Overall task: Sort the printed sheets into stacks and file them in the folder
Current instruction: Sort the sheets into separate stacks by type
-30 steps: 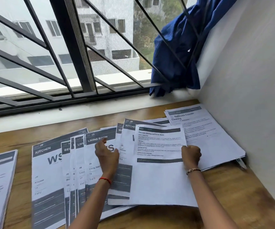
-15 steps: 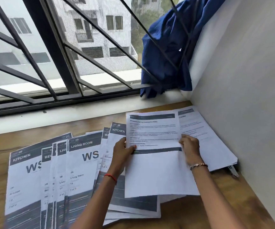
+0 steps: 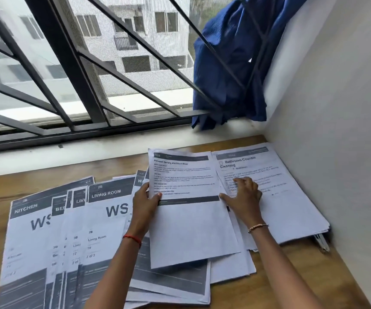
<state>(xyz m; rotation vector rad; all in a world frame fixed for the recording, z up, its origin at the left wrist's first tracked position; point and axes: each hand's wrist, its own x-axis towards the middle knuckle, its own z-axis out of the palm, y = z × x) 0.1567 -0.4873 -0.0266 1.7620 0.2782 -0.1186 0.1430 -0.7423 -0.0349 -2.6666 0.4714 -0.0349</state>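
**Paper this thin is sagging wherever you are not supporting it**

You are holding the Pre-wash sheet point(image 3: 191, 230) over mid-table, between the fanned Living Room covers point(image 3: 106, 219) on the left and the Bathroom Counter Cleaning stack point(image 3: 291, 208) on the right. Your left hand point(image 3: 145, 204) is pinching its left edge. Your right hand point(image 3: 243, 195) is resting spread on the stack, thumb touching the sheet's right edge. It is looking light, floppy and slippery, so be gripping both side edges. A pale object point(image 3: 320, 240) is poking out from under the stack; whether it is the folder I cannot tell.

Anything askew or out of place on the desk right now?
Yes. The dark-headed white printed sheets beside the left hand lie fanned and overlapping, not squared. A blue cloth is bunched against the window grille. Something pale pokes out under the near corner of the paper stack by the wall; unclear what.
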